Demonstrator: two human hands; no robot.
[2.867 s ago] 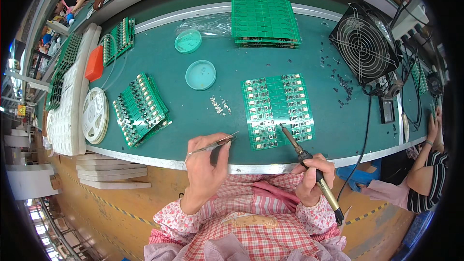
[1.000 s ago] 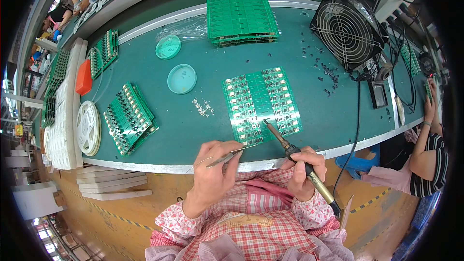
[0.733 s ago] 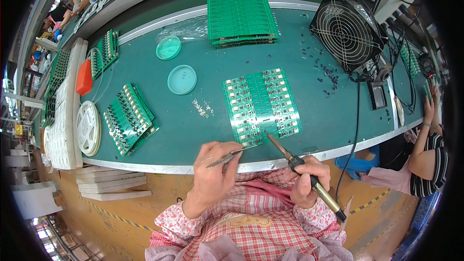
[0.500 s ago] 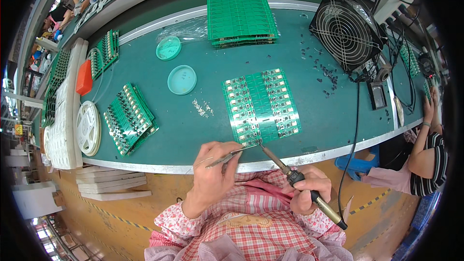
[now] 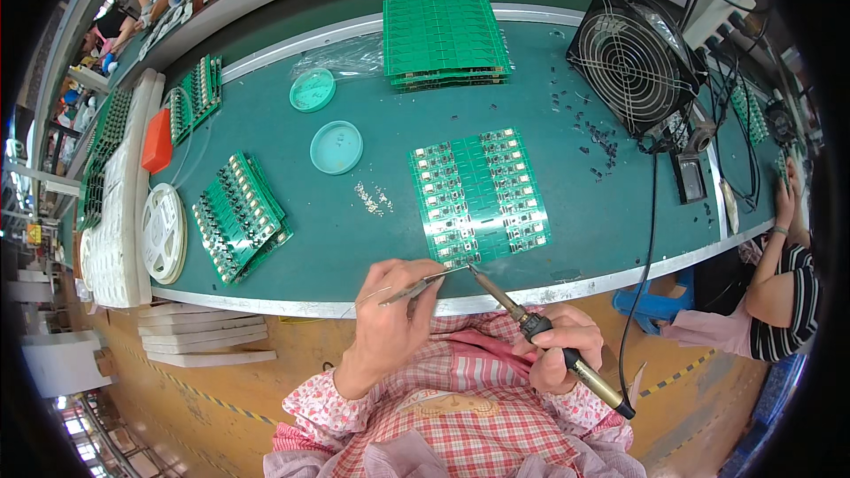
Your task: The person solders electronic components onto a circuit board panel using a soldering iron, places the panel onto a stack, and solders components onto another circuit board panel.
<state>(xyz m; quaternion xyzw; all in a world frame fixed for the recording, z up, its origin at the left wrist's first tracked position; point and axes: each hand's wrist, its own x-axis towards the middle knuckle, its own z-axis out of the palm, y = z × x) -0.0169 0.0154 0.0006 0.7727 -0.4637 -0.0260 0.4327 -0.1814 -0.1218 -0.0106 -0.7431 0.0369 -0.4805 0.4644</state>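
Note:
A green circuit board panel (image 5: 479, 197) with rows of small components lies flat before me at the table's front. My left hand (image 5: 388, 319) is closed around metal tweezers (image 5: 413, 289), whose tips reach the panel's near edge. A thin wire also shows by these fingers; how it is held I cannot make out. My right hand (image 5: 567, 347) grips a soldering iron (image 5: 529, 320) by its dark handle. The iron's tip meets the near edge of the panel, close beside the tweezer tips. Whatever lies right under the two tips is too small to tell.
Loose tiny parts (image 5: 373, 198) lie left of the panel, near two round turquoise dishes (image 5: 336, 148). Stacked boards stand at the back (image 5: 445, 40) and left (image 5: 239, 217), with a white reel (image 5: 164, 233). A black fan (image 5: 632, 64) and cable are right; a co-worker's arm (image 5: 768, 279) is beyond.
The soldering iron's tip has shifted slightly left along the panel's near edge, toward the tweezer tips, and my right hand moved a little with it. My left hand has barely moved.

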